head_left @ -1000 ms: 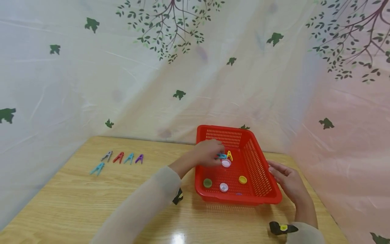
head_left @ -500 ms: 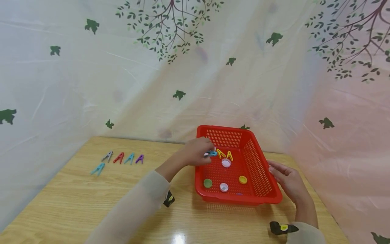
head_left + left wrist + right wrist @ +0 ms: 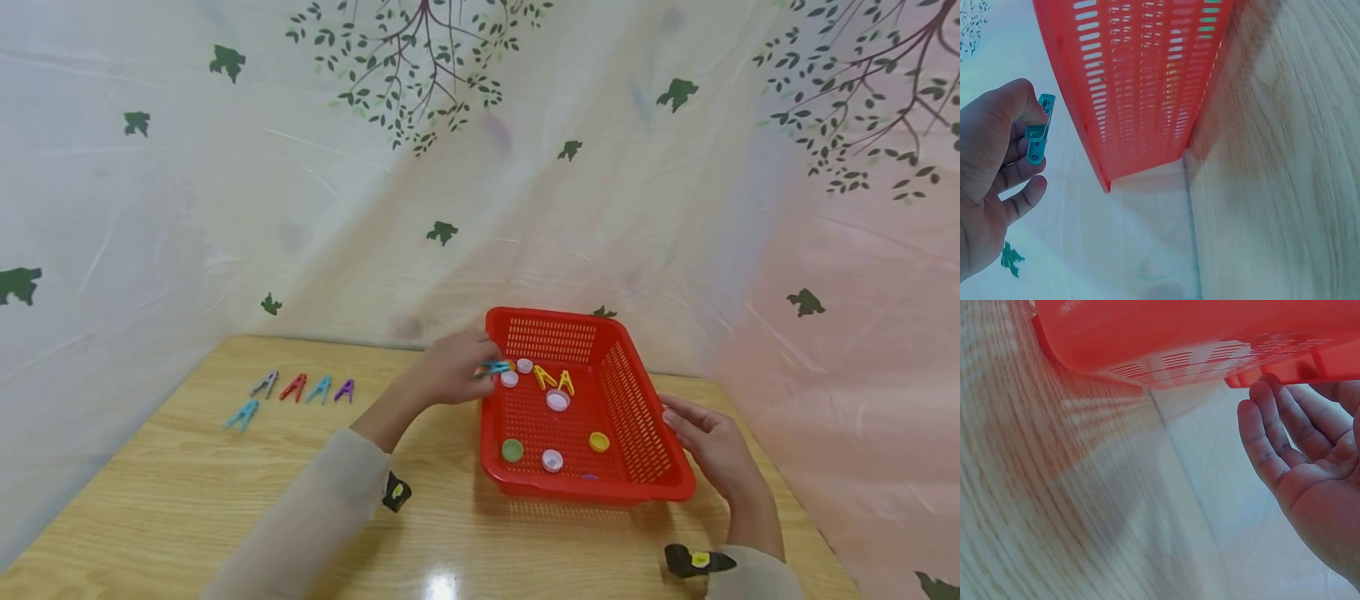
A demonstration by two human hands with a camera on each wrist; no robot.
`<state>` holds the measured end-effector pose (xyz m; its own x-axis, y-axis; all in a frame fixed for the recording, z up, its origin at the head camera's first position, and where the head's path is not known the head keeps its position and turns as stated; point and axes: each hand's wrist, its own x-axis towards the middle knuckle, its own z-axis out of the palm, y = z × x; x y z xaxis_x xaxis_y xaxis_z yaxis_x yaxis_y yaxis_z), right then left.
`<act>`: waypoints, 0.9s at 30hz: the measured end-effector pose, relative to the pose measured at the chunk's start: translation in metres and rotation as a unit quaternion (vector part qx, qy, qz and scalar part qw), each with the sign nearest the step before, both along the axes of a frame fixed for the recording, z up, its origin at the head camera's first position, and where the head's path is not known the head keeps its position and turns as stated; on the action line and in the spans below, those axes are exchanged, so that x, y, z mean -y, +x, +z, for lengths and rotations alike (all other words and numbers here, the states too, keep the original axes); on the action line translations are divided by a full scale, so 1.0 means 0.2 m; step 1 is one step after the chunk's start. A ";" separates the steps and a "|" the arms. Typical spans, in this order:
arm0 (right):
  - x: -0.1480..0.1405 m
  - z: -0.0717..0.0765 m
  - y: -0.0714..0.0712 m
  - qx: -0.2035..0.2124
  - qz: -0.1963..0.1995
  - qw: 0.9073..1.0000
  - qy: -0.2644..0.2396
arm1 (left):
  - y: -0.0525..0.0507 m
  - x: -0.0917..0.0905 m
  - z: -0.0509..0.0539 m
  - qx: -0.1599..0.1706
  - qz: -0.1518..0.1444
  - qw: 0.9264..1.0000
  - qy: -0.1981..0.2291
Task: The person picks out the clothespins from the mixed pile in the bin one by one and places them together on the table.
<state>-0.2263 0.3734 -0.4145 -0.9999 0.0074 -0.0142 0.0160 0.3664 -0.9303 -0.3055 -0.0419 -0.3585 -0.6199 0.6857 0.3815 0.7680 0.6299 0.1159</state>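
Note:
My left hand [image 3: 450,368] is over the left rim of the red plastic basket [image 3: 491,433], pinching a blue clothespin [image 3: 1038,134] between thumb and fingers. In the left wrist view, the clothespin is just outside the basket wall. My right hand [image 3: 708,442] holds the basket's right rim, thumb on top and fingers beneath the edge, as the right wrist view shows. Inside the basket lie two yellow clothespins [image 3: 566,382], several white or pale caps [image 3: 557,401], a green cap [image 3: 512,451] and a yellow cap [image 3: 598,442]. Something purple is partly hidden by the front wall.
On the left of the wooden table [image 3: 187,492] lie several clothespins: a grey one [image 3: 265,383], a red one [image 3: 293,387], a purple one [image 3: 344,390] and two blue ones [image 3: 242,415]. A printed curtain [image 3: 337,233] hangs behind the table's far edge.
My left hand has moved leftward from inside the basket to its left rim, carrying the blue clothespin. Pale caps and a second yellow clothespin have come into sight. My right hand stays put.

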 end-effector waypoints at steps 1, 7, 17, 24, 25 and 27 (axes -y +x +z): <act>0.00 0.00 0.00 0.000 0.000 1.000 0.000 | 0.00 0.01 0.00 0.001 0.001 1.000 0.004; 0.00 -0.01 0.00 -0.002 0.000 1.000 -0.002 | 0.00 0.08 -0.03 0.005 0.020 1.000 0.013; 0.00 -0.01 -0.01 -0.005 0.001 1.000 -0.005 | 0.03 0.22 -0.05 0.015 0.055 0.998 0.018; -0.01 -0.01 -0.01 0.000 -0.002 1.000 -0.001 | 0.05 0.30 -0.09 0.006 0.065 0.998 0.005; -0.01 -0.01 -0.01 -0.001 -0.002 1.000 -0.004 | 0.05 0.31 -0.10 0.006 0.066 0.998 0.006; -0.01 -0.01 0.00 0.000 -0.002 1.000 -0.008 | 0.05 0.34 -0.12 0.010 0.070 0.997 0.011</act>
<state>-0.2273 0.3747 -0.4161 -0.9998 0.0112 -0.0149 0.0178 0.3506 -0.9363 -0.2951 -0.1109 -0.3817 -0.7161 0.5836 0.3829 0.6706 0.7274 0.1455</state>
